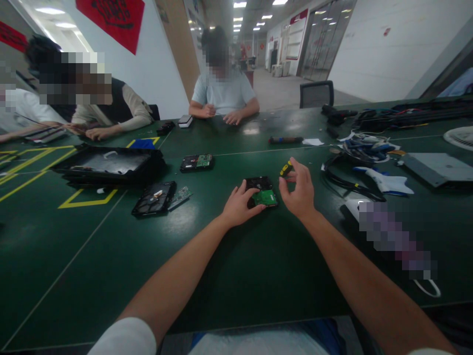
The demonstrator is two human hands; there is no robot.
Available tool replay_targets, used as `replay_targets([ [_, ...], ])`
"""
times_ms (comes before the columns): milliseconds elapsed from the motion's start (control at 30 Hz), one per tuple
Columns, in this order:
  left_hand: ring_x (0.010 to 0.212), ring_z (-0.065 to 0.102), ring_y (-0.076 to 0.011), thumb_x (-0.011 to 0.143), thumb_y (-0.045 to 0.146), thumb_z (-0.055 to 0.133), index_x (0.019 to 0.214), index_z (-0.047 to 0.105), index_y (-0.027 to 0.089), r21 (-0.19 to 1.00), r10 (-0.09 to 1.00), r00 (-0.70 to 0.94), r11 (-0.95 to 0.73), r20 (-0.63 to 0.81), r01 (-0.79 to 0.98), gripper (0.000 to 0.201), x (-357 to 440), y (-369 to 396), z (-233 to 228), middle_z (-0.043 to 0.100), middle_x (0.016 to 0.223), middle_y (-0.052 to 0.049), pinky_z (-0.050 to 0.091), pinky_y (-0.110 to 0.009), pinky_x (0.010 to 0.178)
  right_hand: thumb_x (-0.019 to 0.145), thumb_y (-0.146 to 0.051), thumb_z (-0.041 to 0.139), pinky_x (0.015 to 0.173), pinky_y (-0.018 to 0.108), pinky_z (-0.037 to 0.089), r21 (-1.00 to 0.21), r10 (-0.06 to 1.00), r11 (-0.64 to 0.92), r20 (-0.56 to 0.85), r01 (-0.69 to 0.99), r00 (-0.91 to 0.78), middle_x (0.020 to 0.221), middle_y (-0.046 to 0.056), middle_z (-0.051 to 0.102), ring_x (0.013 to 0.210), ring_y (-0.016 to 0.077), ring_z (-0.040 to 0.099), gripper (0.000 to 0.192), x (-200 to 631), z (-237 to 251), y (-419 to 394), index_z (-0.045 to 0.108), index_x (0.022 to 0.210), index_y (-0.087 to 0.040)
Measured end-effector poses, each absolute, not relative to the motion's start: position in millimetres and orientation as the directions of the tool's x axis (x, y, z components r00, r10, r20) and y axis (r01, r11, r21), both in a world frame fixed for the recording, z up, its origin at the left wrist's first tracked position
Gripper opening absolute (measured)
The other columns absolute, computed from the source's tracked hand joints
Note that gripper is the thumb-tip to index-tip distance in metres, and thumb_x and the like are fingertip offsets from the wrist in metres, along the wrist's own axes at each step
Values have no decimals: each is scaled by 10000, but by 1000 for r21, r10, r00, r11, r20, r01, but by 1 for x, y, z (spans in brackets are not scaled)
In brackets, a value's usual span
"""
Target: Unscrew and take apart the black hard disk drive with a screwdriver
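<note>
A hard drive (266,197) with a green circuit board lies on the green table in front of me. My left hand (240,203) grips it at the left side, with the thumb along the near edge and the fingers on the far part. Just right of the drive, my right hand (298,190) is raised and pinches a small yellow-and-black screwdriver (286,169) between thumb and fingers. The handle shows; I cannot make out the tip. To the left rest an opened black drive casing (154,199), a loose circuit board (180,197) and another hard drive (196,162).
Black trays (111,165) are stacked at the left. On the right are bundled cables (365,148), a blue-and-white glove (386,181), a grey metal box (439,169) and a strapped pouch-like item (393,236). A pen-shaped tool (285,140) lies farther back. Co-workers sit across and left.
</note>
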State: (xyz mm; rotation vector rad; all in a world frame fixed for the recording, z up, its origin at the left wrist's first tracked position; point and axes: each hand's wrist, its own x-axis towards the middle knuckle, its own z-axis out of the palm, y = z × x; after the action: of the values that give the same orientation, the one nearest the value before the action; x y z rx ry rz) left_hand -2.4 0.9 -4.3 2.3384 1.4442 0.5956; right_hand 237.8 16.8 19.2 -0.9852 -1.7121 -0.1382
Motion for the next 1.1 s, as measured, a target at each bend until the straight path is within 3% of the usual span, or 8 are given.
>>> replay_targets([
  [500, 1696, 169, -348, 953, 677, 669, 1512, 599, 274, 474, 898, 399, -436, 184, 765, 693, -1, 2, -6, 355, 1765, -178, 244, -592, 1345, 1010, -276, 636, 722, 414, 697, -355, 511, 659, 858, 663, -49, 1420, 148, 550, 943, 221, 693, 673, 239, 16, 19, 399, 1640, -301],
  [667, 1697, 168, -343, 958, 681, 658, 1511, 600, 272, 473, 897, 405, -440, 180, 764, 690, -2, 2, -6, 363, 1761, -179, 231, -591, 1349, 1019, -273, 610, 750, 418, 703, -344, 510, 661, 858, 667, -63, 1444, 166, 551, 1025, 252, 690, 684, 238, 18, 18, 369, 1658, -281],
  [833, 1698, 163, -342, 962, 681, 653, 1514, 600, 265, 470, 894, 412, -445, 180, 762, 694, -2, 2, -6, 389, 1746, -189, 235, -593, 1348, 1013, -300, 641, 703, 392, 701, -353, 523, 641, 851, 681, -51, 1394, 149, 556, 896, 207, 683, 663, 238, 19, 17, 403, 1632, -286],
  [1000, 1693, 183, -351, 958, 676, 662, 1515, 604, 257, 473, 895, 406, -444, 187, 761, 699, -2, 1, -5, 364, 1753, -209, 243, -590, 1345, 1016, -266, 612, 759, 414, 711, -356, 531, 646, 845, 675, -63, 1425, 152, 545, 1000, 236, 706, 702, 238, 20, 16, 356, 1669, -297],
  [1100, 1695, 177, -349, 954, 688, 661, 1517, 600, 268, 475, 897, 401, -440, 188, 762, 705, -2, 2, -7, 362, 1755, -204, 240, -592, 1344, 1011, -278, 629, 726, 404, 708, -358, 533, 637, 844, 683, -54, 1404, 148, 554, 939, 218, 707, 697, 238, 19, 17, 372, 1658, -297],
])
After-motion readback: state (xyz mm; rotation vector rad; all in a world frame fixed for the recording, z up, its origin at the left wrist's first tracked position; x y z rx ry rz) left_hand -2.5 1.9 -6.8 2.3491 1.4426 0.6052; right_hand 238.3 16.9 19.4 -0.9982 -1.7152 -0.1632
